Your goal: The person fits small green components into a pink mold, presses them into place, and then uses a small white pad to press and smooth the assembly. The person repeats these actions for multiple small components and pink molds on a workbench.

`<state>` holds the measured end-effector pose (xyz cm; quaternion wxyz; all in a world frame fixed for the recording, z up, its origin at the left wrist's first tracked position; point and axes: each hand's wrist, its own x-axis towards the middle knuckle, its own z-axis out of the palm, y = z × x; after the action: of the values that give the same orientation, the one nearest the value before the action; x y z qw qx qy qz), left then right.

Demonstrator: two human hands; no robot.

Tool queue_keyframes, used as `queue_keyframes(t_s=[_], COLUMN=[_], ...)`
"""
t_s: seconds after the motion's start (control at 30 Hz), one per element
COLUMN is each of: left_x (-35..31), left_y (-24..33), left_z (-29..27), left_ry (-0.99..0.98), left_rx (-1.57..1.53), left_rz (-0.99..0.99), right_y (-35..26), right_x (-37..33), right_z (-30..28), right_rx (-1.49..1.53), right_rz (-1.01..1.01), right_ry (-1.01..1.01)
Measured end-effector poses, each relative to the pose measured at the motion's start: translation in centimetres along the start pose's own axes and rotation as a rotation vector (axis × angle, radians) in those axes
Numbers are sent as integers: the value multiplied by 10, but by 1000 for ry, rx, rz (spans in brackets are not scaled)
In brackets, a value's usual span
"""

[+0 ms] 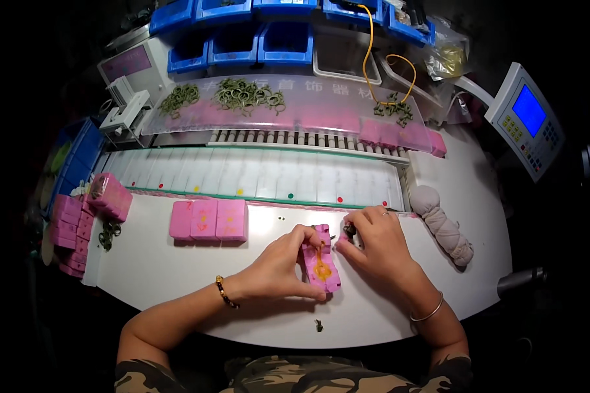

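Observation:
My left hand (pixel 283 265) grips a pink rubber mould half (pixel 331 278), thumb at its near end and fingers at its far end. The mould's face is turned up and shows an orange-yellow stained hollow. Just right of it, my right hand (pixel 377 242) is closed, its fingertips around a small dark thing (pixel 349 229) that I cannot make out. A bit of pink shows beside those fingertips. On the white table (pixel 269 327) near me lies a small dark green piece (pixel 318 325). Tiny green crumbs (pixel 281 218) lie beyond my left hand.
Three pink mould blocks (pixel 208 220) stand together at left. More pink blocks (pixel 111 196) are stacked farther left. Green rings (pixel 242 95) lie on a clear sheet at the back, below blue bins (pixel 233 46). A rolled grey cloth (pixel 442 226) and a screen panel (pixel 527 121) are at right.

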<state>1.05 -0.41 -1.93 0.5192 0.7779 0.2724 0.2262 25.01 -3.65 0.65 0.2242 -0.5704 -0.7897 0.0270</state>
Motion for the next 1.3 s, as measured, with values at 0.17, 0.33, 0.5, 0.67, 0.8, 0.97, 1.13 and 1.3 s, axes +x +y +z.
queue_keyframes(t_s=[0.17, 0.33, 0.5, 0.67, 0.8, 0.97, 1.13, 1.3], left_x=[0, 0, -1, 0, 1, -1, 0, -2], left_y=[5, 1, 4, 5, 3, -1, 2, 0], left_z=[-3, -6, -4, -5, -4, -2, -2, -2], left_ry=[-45, -44, -42, -56, -38, -14, -55, -35], left_rx=[20, 16, 36, 30, 35, 75, -5, -22], left_rz=[-73, -86, -75, -105, -79, -35, -87, -52], right_y=[-2, -21, -25, -29, -22, -10, 3, -3], right_x=[16, 23, 31, 47, 53, 56, 61, 57], right_z=[-6, 10, 13, 10, 17, 14, 8, -3], right_rx=[231, 76, 39, -58, -88, 44, 403, 662], right_rz=[-62, -330, -307, -364, -504, -511, -165, 146], right_ry=[120, 110, 63, -62, -46, -54, -188, -379])
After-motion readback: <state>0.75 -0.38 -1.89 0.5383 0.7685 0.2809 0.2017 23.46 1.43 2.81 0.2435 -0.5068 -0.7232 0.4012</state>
